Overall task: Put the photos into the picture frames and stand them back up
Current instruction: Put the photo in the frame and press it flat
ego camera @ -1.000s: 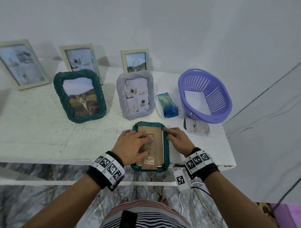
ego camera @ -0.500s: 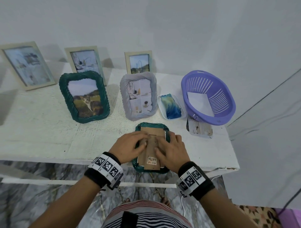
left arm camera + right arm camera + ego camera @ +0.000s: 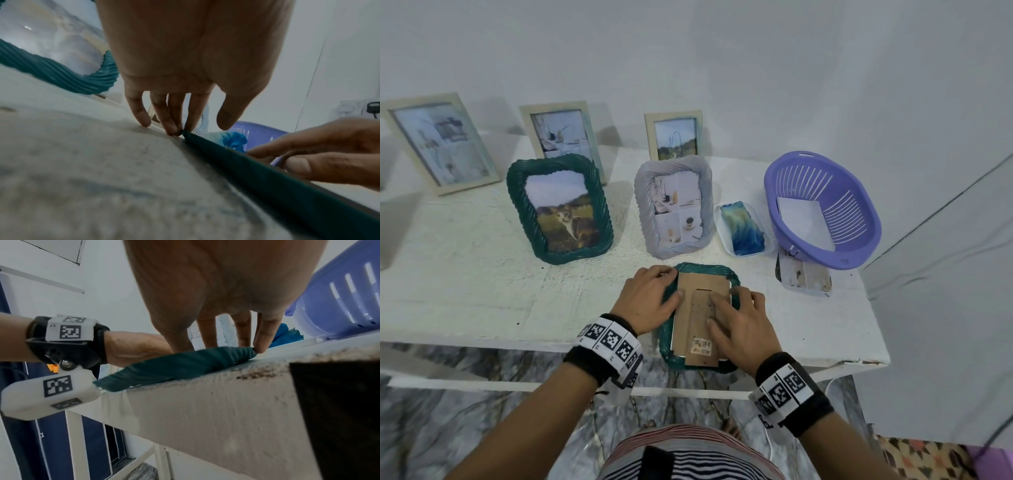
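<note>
A small teal picture frame (image 3: 666, 346) lies face down at the table's front edge, its brown cardboard back (image 3: 702, 283) and stand flap facing up. My left hand (image 3: 652, 299) rests along the frame's left rim, its thumb on the cardboard. In the left wrist view the left hand's fingertips (image 3: 174, 129) touch the table beside the teal frame (image 3: 267, 175). My right hand (image 3: 738, 320) lies flat on the stand flap, fingers spread. From the right wrist, the right hand's fingers (image 3: 262, 337) reach past the teal frame (image 3: 185, 366) at its far end. The photo is hidden.
A large teal frame (image 3: 517, 192) with a cat photo and a grey frame (image 3: 643, 192) stand behind. Three cream frames (image 3: 525, 116) lean at the wall. At the right sit a purple basket (image 3: 859, 219) holding paper, a small white dish (image 3: 722, 226) and a white block (image 3: 804, 279).
My right hand came off the frame's top right corner and onto the cardboard back. My left hand slid off the back to the frame's left rim.
</note>
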`<state>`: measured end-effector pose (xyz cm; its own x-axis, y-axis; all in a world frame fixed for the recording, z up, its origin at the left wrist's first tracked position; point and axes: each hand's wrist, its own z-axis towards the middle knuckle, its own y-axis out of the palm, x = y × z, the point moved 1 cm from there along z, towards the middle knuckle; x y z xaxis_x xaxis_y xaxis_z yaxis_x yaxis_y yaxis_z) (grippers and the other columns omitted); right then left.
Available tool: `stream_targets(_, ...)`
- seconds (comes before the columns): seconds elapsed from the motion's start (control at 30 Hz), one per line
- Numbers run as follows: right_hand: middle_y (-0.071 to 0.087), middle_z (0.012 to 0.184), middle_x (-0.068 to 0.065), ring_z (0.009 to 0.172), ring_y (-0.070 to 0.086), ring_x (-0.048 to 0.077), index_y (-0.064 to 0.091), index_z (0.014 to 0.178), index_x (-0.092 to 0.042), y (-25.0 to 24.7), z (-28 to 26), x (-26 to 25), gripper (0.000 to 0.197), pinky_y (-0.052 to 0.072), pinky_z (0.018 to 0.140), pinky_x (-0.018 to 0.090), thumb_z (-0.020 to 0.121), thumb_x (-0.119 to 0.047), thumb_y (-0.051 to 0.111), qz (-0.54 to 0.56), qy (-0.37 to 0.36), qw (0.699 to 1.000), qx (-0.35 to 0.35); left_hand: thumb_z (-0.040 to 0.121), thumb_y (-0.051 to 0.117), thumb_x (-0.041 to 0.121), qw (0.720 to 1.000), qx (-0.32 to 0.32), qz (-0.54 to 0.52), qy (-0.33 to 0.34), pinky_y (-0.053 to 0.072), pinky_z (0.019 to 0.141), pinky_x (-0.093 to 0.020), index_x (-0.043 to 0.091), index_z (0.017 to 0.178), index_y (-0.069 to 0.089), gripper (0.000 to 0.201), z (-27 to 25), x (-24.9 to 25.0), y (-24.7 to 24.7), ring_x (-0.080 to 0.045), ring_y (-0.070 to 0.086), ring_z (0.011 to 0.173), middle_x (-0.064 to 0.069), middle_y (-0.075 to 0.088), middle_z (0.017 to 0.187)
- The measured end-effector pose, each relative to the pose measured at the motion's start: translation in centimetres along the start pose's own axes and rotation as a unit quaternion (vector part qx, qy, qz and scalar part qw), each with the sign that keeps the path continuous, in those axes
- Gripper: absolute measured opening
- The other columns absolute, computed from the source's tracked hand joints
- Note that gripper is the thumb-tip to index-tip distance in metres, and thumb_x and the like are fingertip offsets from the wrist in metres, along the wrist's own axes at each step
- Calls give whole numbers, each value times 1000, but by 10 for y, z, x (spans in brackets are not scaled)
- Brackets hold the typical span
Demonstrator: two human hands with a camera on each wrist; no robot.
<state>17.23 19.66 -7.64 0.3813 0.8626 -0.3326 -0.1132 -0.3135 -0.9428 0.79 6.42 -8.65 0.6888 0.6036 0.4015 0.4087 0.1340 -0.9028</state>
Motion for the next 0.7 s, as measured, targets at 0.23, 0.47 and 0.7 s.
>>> stream_targets(0.23, 52, 125, 17, 109, 44, 37, 59, 125, -22, 0, 1, 0, 52, 49, 85, 45, 85, -49, 39, -4, 2, 1000, -3, 77, 48, 71, 966, -6, -249, -63, 34, 112, -42, 15, 134, 59, 80, 4, -4, -2, -20, 47, 128, -2, 51, 137)
stream_targets(0.47, 53, 124, 18, 108, 45, 37, 60, 124, -22, 1, 3, 1, 52, 50, 83, 45, 85, -50, 41, -12, -4, 1000, -7, 91, 61, 41, 957, -5, -278, -79, 26, 117, -40, 15, 135, 57, 51, 2, 3, -2, -21, 38, 135, -3, 44, 141)
stream_targets(0.7, 56, 118, 17, 100, 49, 36, 61, 121, -20, 0, 2, 0, 50, 52, 76, 43, 84, -47, 42, -30, -22, 999, 17, 97, 56, 26, 970, 16, -237, -52, 38, 105, -35, 17, 138, 52, 42, -4, 0, -7, -23, 49, 121, -8, 53, 129)
